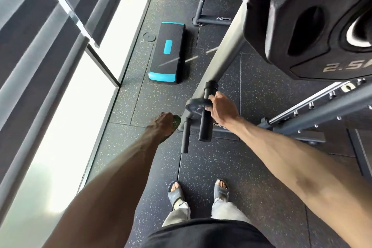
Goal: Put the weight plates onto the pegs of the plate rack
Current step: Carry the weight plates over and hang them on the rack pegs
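Right hand (221, 109) pinches the rim of a small grey plate (194, 105), threaded partway along the upper peg (205, 125) of the plate rack (227, 46). Left hand (162, 123) grips a green plate (176, 122) just beside the lower peg (185, 137), with open floor (138, 104) to the left.

Speckled floor (261, 94) with step platform (169, 54), plate rack (227, 46)

The right hand (222, 107) pinches a dark grey plate (196, 104) on a matt black peg (204, 127). The left hand (163, 122) grips a green plate (176, 122). Beyond the left hand, the step platform (171, 54) is black with a turquoise end and patch. Above the right hand, the large plate (302, 26) is black with silver lettering. The floor (261, 90) is charcoal with pale speckles
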